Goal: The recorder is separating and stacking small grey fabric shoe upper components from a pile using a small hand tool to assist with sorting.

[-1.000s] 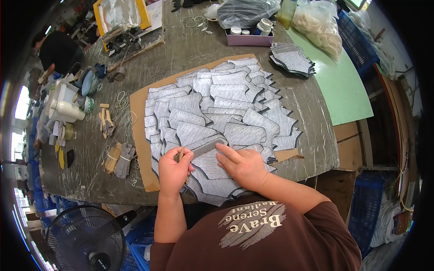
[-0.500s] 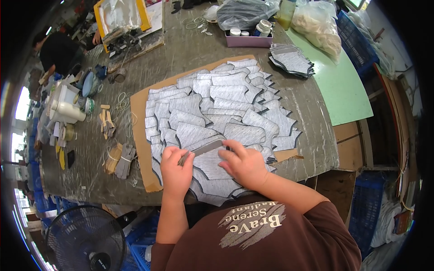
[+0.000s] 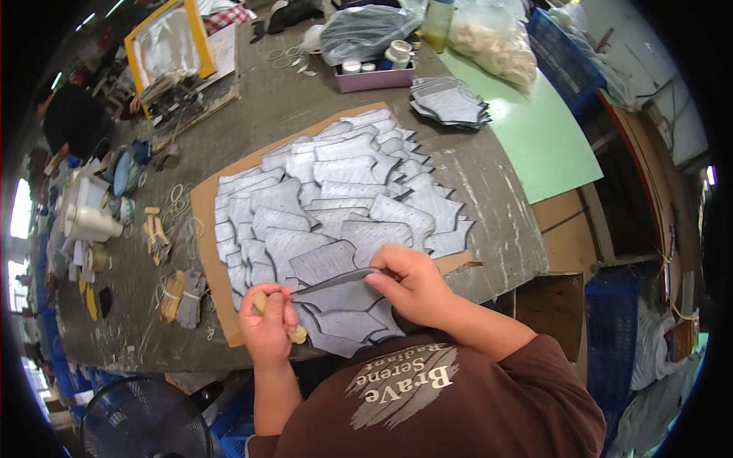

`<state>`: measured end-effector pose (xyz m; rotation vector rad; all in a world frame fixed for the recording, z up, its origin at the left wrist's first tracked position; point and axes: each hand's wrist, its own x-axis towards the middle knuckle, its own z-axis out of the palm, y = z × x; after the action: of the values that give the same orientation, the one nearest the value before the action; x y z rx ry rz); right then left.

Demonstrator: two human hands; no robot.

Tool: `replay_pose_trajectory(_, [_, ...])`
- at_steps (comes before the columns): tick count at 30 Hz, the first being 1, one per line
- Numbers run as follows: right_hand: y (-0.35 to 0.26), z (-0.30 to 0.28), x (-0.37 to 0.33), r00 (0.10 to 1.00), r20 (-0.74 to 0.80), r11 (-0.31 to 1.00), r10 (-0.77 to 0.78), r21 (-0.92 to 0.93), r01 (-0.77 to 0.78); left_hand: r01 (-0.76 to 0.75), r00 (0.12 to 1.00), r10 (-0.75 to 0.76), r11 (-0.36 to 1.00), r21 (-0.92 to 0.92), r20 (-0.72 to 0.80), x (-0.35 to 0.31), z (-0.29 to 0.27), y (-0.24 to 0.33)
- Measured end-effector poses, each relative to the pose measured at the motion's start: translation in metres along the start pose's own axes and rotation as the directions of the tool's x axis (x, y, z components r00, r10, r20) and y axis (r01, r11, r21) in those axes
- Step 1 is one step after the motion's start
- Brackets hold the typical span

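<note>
My left hand (image 3: 267, 320) is closed round a tan, stick-like thing (image 3: 298, 334) whose ends show at either side of the fist. Its thumb and forefinger also pinch the left end of a grey cut fabric piece (image 3: 332, 283). The right end of that piece is between the thumb and fingers of my right hand (image 3: 408, 284). It is held edge-up, stretched between both hands above the near part of a spread of overlapping grey, dark-edged fabric pieces (image 3: 347, 169). These lie in rows on a brown cardboard sheet (image 3: 208, 229). More loose pieces (image 3: 336, 324) lie at the table's near edge.
A small stack of similar pieces (image 3: 449, 103) sits at the back right, beside a green board (image 3: 553, 145). Behind is a purple box (image 3: 374, 80) with jars. Tied strip bundles (image 3: 183, 298) lie left. A black fan (image 3: 145, 420) stands below; another person (image 3: 75, 120) is far left.
The view has shifted, so the table sits farther left. The grey piece has been lifted and tipped edge-up between my hands. The tan stick-like thing now shows in my left hand.
</note>
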<state>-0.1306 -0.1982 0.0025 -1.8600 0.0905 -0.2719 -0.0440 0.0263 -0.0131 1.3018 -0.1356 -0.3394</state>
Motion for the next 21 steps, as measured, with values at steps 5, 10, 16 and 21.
replay_pose_trajectory(5, [0.011,-0.058,-0.003,0.939,0.143,0.721,0.313,0.607,-0.333,0.048,0.999,-0.048,0.997,-0.067,0.002,0.001,0.005,-0.011])
replay_pose_trajectory(10, [0.043,-0.139,0.004,0.825,-0.409,0.897,0.389,0.373,-0.238,0.236,0.94,-0.114,0.898,-0.372,0.321,-0.005,0.007,-0.016])
replay_pose_trajectory(16, [0.097,-0.212,-0.006,0.77,-0.604,0.768,0.204,-0.389,-0.509,0.256,0.923,-0.223,0.964,-0.069,0.313,0.0,0.02,-0.014])
replay_pose_trajectory(21, [0.05,-0.131,0.001,0.807,-0.589,0.843,-0.046,-0.457,-0.285,0.069,0.958,-0.145,0.955,0.289,0.248,0.001,0.032,-0.016])
